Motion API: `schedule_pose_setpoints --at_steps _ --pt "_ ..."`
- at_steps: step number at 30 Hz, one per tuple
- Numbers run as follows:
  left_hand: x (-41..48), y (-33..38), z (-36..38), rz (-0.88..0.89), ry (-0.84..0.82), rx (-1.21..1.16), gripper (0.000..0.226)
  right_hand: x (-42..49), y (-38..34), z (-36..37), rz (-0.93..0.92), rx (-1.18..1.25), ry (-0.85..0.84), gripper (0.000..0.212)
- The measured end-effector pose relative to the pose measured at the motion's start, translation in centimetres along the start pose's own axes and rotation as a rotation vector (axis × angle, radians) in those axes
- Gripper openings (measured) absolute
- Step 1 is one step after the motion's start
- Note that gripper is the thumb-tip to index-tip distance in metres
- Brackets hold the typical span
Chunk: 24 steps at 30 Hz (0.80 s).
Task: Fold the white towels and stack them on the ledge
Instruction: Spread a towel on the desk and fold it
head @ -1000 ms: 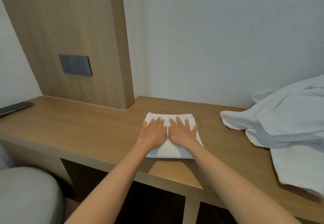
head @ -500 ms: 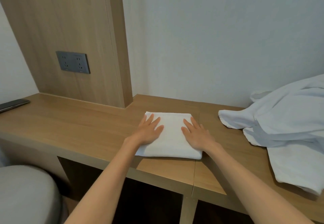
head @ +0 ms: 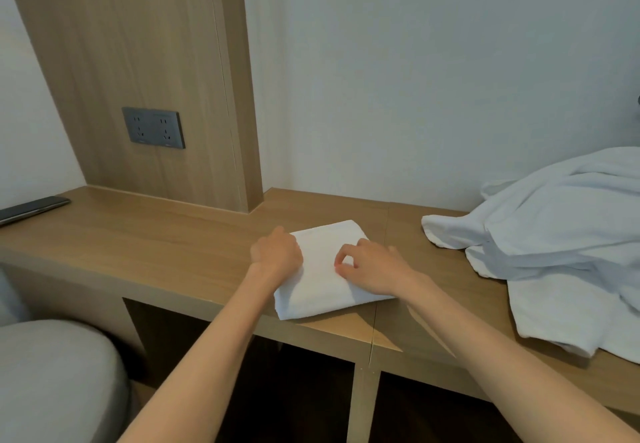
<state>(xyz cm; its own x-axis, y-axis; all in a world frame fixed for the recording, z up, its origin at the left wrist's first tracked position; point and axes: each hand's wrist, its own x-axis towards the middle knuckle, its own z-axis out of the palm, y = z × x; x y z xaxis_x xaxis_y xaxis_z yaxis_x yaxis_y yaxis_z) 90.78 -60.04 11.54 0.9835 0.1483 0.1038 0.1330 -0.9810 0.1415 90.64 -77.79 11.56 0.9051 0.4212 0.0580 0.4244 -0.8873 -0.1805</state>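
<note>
Left fingers (head: 293, 251) are curled round the left edge of the folded towel (head: 322, 279), clenched on the cloth. The right fingers (head: 346, 256) are bent, forefinger and thumb pinching the top layer near the towel's right side. The left hand (head: 277, 255) and right hand (head: 375, 271) both rest on the towel, which lies flat on the desk (head: 166, 245).

The towel's long axis runs from the person toward the wall, skewed slightly. Its near end lies just short of the desk's front edge, behind the wrists. Bare wood stretches left of the left fingers as far as a dark phone (head: 33, 208). Beyond the fingertips there is a strip of free desk before the wall. Right of the right fingers, past a gap, lies the loose towel pile (head: 561, 252).
</note>
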Motion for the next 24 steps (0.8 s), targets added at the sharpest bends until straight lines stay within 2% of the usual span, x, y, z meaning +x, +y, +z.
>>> schedule_pose_setpoints --at_steps 4,8,10,13,15,16,20,24 --pt "-1.3 -0.9 -0.4 0.029 0.042 0.009 0.027 -1.2 1.1 -0.9 0.02 -0.147 0.005 0.032" --pt "-3.0 -1.1 -1.0 0.101 -0.109 -0.237 0.035 -1.6 2.2 -1.5 0.138 -0.183 -0.109 0.041" --pt "-3.8 -0.4 -1.2 0.148 -0.124 -0.224 0.036 -1.7 2.2 -1.4 0.153 -0.158 -0.16 0.043" --pt "-4.4 1.4 -1.0 0.161 0.085 -0.152 0.039 -1.4 1.3 -0.9 0.144 -0.128 -0.058 0.035" --pt "-3.9 2.7 -0.6 0.192 0.202 -0.157 0.036 -0.9 0.3 -0.4 0.155 -0.02 0.008 0.041" --pt "-3.4 3.3 -0.4 0.223 0.207 -0.159 0.033 -0.7 -0.2 -0.1 0.172 0.024 0.01 0.046" --pt "-1.4 4.2 1.9 0.244 -0.017 -0.108 0.041 -0.5 -0.4 2.1 0.252 -0.059 -0.036 0.05" --pt "-0.8 3.0 4.0 0.218 -0.156 -0.29 0.048 -0.2 0.8 3.2 0.262 -0.059 -0.049 0.052"
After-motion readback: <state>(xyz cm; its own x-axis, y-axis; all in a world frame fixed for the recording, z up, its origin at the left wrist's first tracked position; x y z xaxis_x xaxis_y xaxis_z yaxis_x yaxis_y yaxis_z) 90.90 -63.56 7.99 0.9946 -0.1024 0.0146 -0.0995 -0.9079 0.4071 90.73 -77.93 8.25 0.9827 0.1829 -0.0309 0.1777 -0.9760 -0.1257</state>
